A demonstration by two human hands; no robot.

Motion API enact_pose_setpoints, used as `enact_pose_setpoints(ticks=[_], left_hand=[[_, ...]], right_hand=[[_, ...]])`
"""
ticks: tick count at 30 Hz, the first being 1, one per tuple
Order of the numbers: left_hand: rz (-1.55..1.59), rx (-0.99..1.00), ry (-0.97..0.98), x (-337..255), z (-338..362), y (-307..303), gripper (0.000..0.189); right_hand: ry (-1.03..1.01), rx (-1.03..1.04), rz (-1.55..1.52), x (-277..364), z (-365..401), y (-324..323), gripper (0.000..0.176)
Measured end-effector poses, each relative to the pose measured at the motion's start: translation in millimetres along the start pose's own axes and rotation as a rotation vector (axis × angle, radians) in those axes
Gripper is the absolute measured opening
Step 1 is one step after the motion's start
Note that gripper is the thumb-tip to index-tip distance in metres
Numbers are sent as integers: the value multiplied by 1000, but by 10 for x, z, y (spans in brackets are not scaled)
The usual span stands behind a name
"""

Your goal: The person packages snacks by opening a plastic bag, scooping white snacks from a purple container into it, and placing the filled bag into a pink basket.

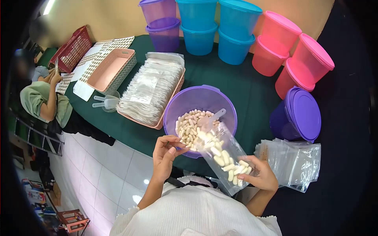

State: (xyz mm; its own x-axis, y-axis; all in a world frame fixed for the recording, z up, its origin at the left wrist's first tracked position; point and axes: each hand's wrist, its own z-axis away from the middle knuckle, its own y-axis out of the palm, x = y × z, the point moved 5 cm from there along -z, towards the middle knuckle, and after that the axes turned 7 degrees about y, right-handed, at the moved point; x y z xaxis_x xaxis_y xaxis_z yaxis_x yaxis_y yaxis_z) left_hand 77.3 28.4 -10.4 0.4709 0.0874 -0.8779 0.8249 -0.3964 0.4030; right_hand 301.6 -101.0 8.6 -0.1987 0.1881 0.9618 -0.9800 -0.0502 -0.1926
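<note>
My right hand grips the lower side of a clear plastic bag that holds several cream-coloured, capsule-shaped pieces. The bag is tilted, its upper end over the near rim of a round purple tub. More of these oblong pieces lie heaped in the tub, with a translucent scoop resting on them. By the tub's near left rim is my left hand, fingers loosely bent and thumb apart, with nothing visible in it.
A pink basket of stacked packets stands left of the tub, near spare scoops and another pink basket. Clear bags lie right, below a lidded purple tub. Coloured tubs line the back. Another person sits left.
</note>
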Motion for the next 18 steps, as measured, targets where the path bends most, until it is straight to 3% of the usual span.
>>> enact_pose_setpoints(ticks=[2, 6, 9, 12, 13, 18], left_hand=[[-12, 3, -18, -23, -17, 36, 25], [-22, 69, -63, -39, -16, 51, 28], [40, 163, -81, -41, 30, 13, 29], [54, 144, -123, -104, 52, -45, 35], [-40, 169, -109, -118, 56, -85, 49], [11, 199, 5, -394, 71, -323, 52]], right_hand=[[51, -77, 174, 43, -4, -17, 47], [57, -40, 124, 180, -33, 50, 46], [38, -131, 132, 217, -62, 122, 48], [-85, -209, 172, 296, -112, 276, 47], [-141, -239, 118, 358, -135, 365, 47], [-249, -241, -23, 377, -383, 1101, 46]])
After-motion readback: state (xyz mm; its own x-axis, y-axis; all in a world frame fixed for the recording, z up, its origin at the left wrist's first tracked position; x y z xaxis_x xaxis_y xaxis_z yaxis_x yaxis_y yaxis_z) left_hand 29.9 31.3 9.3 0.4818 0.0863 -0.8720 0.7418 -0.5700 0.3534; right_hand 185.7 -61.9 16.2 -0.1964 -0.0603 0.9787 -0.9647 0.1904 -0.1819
